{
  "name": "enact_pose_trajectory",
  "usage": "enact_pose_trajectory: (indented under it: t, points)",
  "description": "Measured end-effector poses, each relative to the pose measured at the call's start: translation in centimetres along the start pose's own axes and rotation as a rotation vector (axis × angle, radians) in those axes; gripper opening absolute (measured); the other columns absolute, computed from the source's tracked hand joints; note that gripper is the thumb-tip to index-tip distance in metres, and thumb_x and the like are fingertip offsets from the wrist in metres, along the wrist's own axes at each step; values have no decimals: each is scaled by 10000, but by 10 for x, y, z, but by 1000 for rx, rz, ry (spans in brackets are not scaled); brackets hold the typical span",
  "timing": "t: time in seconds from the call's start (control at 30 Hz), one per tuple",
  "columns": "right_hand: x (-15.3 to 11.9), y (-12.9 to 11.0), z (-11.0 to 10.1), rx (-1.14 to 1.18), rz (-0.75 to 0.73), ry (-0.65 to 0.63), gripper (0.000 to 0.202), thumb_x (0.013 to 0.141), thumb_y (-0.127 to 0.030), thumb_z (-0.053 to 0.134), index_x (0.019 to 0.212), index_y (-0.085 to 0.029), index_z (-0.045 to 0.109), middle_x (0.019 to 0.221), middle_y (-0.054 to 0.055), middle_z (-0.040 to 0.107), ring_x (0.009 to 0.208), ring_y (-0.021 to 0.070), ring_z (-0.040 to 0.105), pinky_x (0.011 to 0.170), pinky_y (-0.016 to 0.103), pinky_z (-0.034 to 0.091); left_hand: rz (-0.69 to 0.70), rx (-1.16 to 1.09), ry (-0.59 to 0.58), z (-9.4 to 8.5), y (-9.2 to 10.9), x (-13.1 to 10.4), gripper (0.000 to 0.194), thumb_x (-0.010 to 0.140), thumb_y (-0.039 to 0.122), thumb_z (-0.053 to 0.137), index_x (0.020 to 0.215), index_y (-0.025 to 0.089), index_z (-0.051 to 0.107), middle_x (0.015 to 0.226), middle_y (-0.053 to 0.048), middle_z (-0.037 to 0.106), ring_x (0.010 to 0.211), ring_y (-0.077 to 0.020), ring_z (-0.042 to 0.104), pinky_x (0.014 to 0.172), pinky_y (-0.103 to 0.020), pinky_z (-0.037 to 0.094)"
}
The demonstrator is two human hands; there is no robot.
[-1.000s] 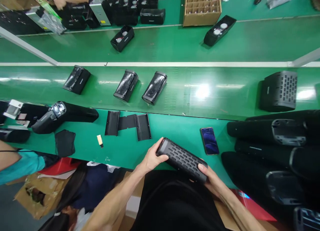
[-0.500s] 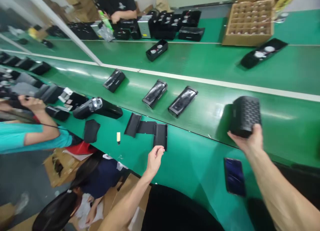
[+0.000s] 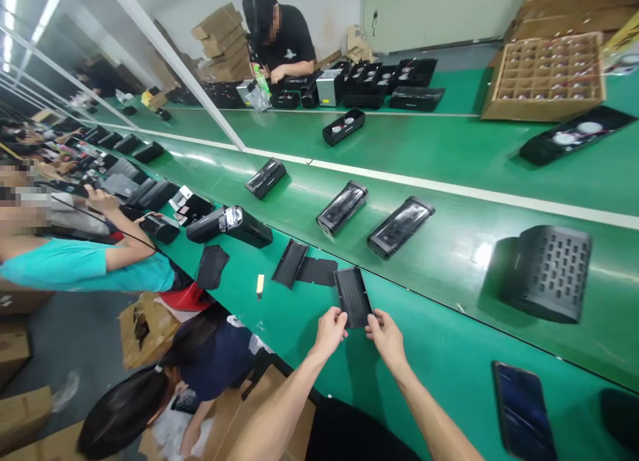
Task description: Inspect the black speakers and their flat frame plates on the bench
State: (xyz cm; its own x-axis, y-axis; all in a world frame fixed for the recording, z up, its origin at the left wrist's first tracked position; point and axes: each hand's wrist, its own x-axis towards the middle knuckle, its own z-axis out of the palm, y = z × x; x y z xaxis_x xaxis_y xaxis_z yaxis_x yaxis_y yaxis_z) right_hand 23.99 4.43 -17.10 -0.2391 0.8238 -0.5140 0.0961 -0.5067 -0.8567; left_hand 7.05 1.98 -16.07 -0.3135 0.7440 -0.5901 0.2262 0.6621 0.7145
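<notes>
- Head view: long green surface (image 3: 429,368) in a workroom, a person in black (image 3: 294,45) opposite.
- Three glossy-topped black casings (image 3: 342,208), one perforated black speaker (image 3: 559,271), one phone (image 3: 524,408).
- Black panel (image 3: 354,298) between the hands; left hand (image 3: 330,331) pinches its near left edge, right hand (image 3: 385,334) its near right corner.

Right hand (image 3: 387,338): room to pass sideways over green tabletop (image 3: 444,358) as far as the smartphone (image 3: 524,408), first obstacle that side. Beyond the held black panel (image 3: 354,298) — two film-covered speaker housings (image 3: 402,225), narrow gap between; wider gap from the right-hand one to the perforated speaker (image 3: 554,275). Left hand (image 3: 330,334): forward-left obstructed by flat black sheet (image 3: 319,272) and second curved panel (image 3: 290,263); passage runs on their near side — small yellow-and-black piece (image 3: 260,286) farther left.
</notes>
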Motion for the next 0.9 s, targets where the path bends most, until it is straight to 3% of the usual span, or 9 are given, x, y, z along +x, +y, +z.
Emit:
enact_pose_trajectory:
  t: [0.1, 0.2, 0.33, 0.43, 0.57, 0.67, 0.77, 0.83, 0.9]
  points:
    - [-3, -15, -22, -97, -28, 102, 569, 887, -797, 476, 1152, -357, 723, 833, 36, 705, 736, 316, 726, 782, 508, 595, 29, -84, -90, 16, 3, -16, 425, 907, 625, 567, 907, 201, 568, 573, 10, 605, 513, -172, 619, 515, -266, 439]
    - [-34, -30, -69, -157, -59, 120, 603, 855, -790, 564, 1071, -263, 762, 828, 56, 684, 652, 263, 673, 692, 445, 588, 62, -190, -284, 20, 3, -44, 524, 844, 687, 642, 927, 172, 598, 705, -48, 692, 578, -182, 680, 523, -262, 491]
    - [-92, -49, -130, -238, -82, 20, 561, 887, -717, 612, 1008, -203, 801, 775, 48, 644, 612, 217, 628, 622, 383, 548, -45, -623, -543, 2, 4, -70, 584, 877, 716, 605, 987, 142, 610, 845, -94, 737, 549, -191, 706, 414, -242, 490]
    - [-130, -57, -153, -320, -112, -111, 453, 974, -605, 580, 1052, -228, 819, 816, 41, 618, 628, 190, 609, 607, 342, 520, -152, -744, -657, -12, 16, -77, 602, 965, 700, 487, 1201, 153, 571, 826, -62, 733, 543, -205, 726, 389, -240, 508]
    - [-158, -52, -153, -293, -86, -83, 457, 962, -623, 595, 1028, -241, 836, 794, 30, 598, 619, 183, 583, 600, 333, 502, -138, -566, -807, -14, 31, -92, 596, 972, 534, 606, 1392, 130, 480, 717, -29, 712, 508, -209, 720, 374, -217, 502]
    - [-173, -36, -143, -166, -26, 78, 511, 902, -683, 652, 1040, -225, 833, 767, 27, 624, 634, 186, 584, 635, 330, 507, -125, -538, -775, -9, 32, -107, 594, 936, 511, 667, 1361, 135, 492, 670, -2, 690, 464, -190, 689, 360, -209, 498]
    - [-188, -13, -130, 8, 52, 233, 609, 857, -704, 702, 1206, -212, 782, 695, 9, 649, 632, 195, 601, 676, 333, 523, -118, -546, -738, -6, 29, -120, 576, 911, 529, 695, 1297, 140, 517, 691, 4, 684, 448, -169, 669, 359, -218, 516]
    - [-199, 1, -120, 119, 114, 249, 629, 856, -696, 713, 1270, -223, 751, 761, 32, 725, 676, 225, 661, 689, 346, 552, -111, -542, -724, -6, 26, -126, 584, 906, 529, 706, 1300, 141, 518, 716, 5, 682, 453, -158, 661, 373, -232, 538]
    - [-208, 11, -111, 210, 142, 220, 574, 883, -669, 703, 1275, -252, 750, 964, 84, 802, 834, 282, 740, 752, 377, 593, -96, -523, -713, -8, 25, -130, 601, 912, 531, 704, 1329, 143, 514, 737, 6, 679, 470, -149, 657, 400, -249, 568]
